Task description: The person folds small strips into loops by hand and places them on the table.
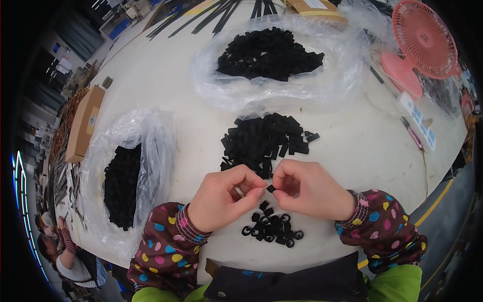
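Observation:
My right hand (313,191) pinches a small black fabric-like piece (271,189) between thumb and fingers. My left hand (221,197) is closed in a pinch, its fingertips beside that piece; whether they grip it too is too small to tell. Just beyond my fingers spreads a pile of flat black rectangular pieces (264,138). On the near side, between my wrists, lies a cluster of small black loops (271,229), some showing round openings.
A clear plastic bag (342,75) full of black pieces lies open at the far side; another plastic bag (158,151) with black pieces lies left. A pink fan (425,38), white power strip (417,121) and pink-handled tool (411,133) stand right. A cardboard box (84,123) borders the left edge.

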A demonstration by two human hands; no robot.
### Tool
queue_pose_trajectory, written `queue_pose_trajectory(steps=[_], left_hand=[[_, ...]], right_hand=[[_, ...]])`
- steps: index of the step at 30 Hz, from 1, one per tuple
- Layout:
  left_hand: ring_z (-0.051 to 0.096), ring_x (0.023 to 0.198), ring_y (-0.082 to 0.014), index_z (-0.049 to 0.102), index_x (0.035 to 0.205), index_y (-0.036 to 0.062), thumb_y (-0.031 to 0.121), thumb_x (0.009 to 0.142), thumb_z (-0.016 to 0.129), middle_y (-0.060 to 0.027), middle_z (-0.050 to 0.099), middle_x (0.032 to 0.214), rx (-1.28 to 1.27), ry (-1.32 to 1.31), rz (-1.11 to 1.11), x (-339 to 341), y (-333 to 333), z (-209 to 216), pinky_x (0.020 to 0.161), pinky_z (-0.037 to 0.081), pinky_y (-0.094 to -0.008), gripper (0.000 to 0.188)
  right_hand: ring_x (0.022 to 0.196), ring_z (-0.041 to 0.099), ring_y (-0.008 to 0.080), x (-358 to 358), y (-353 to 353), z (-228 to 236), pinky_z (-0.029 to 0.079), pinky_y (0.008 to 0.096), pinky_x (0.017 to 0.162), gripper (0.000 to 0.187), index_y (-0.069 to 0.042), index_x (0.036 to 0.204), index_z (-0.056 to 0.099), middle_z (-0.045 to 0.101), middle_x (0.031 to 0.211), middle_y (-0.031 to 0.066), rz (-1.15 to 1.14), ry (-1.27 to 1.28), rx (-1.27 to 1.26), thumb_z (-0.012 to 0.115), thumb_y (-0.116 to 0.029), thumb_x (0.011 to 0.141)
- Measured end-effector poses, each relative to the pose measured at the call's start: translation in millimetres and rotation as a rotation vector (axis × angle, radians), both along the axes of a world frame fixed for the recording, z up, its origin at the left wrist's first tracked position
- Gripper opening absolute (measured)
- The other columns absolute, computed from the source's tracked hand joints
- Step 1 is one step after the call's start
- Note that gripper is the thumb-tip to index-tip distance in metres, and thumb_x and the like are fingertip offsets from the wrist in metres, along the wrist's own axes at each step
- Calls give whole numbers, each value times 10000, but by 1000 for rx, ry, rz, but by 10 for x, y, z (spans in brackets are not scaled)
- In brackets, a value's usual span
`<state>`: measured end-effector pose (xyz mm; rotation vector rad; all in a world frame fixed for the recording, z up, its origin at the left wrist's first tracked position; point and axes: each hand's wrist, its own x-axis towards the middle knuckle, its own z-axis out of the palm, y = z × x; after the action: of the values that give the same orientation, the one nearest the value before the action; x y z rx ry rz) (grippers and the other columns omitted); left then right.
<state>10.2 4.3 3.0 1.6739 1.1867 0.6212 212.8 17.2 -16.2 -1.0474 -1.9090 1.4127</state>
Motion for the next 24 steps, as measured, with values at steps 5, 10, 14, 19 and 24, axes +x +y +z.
queue_pose_trajectory(steps=[5,10,14,19,24], left_hand=[[613,617,-144,585,881,24,74,789,612,-70,617,703,8,176,-228,-39,-53,-46,572,484,-251,108],[609,603,-122,604,935,47,74,801,615,-55,632,711,-91,158,-434,-11,-103,-66,565,480,-234,137],[588,601,-114,601,929,28,55,778,630,-56,611,748,140,158,-164,6,-19,-159,544,471,-231,157],[592,637,-144,576,993,57,73,772,647,-59,574,848,283,155,-5,73,-24,-159,564,486,-252,232],[592,642,-120,588,1006,47,47,748,666,-55,584,863,318,123,-48,86,-91,-222,554,491,-240,269]], right_hand=[[700,575,246,87,-41,-62,460,346,612,104,-46,762,538,553,703,73,195,-252,331,615,-107,727],[697,581,224,133,20,56,462,330,602,112,-67,768,552,560,723,54,305,-244,296,642,-120,727],[714,566,209,99,115,-136,466,318,590,109,-70,795,559,531,754,44,-36,-308,542,635,-87,717],[735,551,205,22,94,-125,472,316,586,109,-80,770,542,516,779,38,-8,-353,656,628,-76,703],[751,558,207,31,55,-106,472,321,586,116,-81,753,530,524,774,35,-18,-334,613,633,-83,700]])
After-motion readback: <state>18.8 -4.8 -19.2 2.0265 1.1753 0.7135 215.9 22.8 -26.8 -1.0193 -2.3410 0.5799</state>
